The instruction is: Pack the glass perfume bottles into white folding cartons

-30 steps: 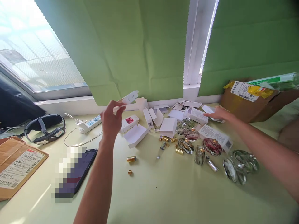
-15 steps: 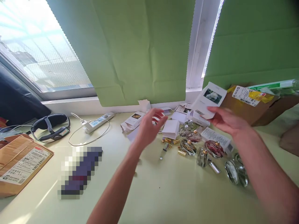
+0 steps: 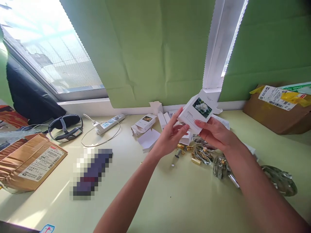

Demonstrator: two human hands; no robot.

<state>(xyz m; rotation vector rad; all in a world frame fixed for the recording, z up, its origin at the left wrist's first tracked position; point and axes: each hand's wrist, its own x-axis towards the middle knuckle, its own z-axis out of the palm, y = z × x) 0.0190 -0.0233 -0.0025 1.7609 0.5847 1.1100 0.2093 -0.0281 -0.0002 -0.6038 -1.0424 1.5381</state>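
Observation:
Both hands hold a white carton [image 3: 199, 110] with a white-flower picture, tilted above the table. My left hand [image 3: 171, 136] grips its lower left edge. My right hand [image 3: 216, 131] has its thumb on the printed face and its fingers curled behind. Below the hands lie glass bottles [image 3: 203, 155] with metal necks, one clear faceted bottle [image 3: 220, 167], and gold caps [image 3: 196, 160]. A silver cylinder [image 3: 178, 152] and a tiny silver piece [image 3: 172, 165] sit nearer me. More cartons behind are partly hidden by the hands.
On the left are a cardboard parcel [image 3: 40, 161], a black headband device [image 3: 66, 127], a power strip [image 3: 109, 124] with a cable, and a pixelated dark object [image 3: 93, 173]. An opened carton [image 3: 144, 124] lies near the window. A brown box [image 3: 279, 113] stands at right.
My left hand has moved from empty air to the carton and taken hold of it. My right hand has brought the carton leftward, toward the left hand. The view has shifted slightly.

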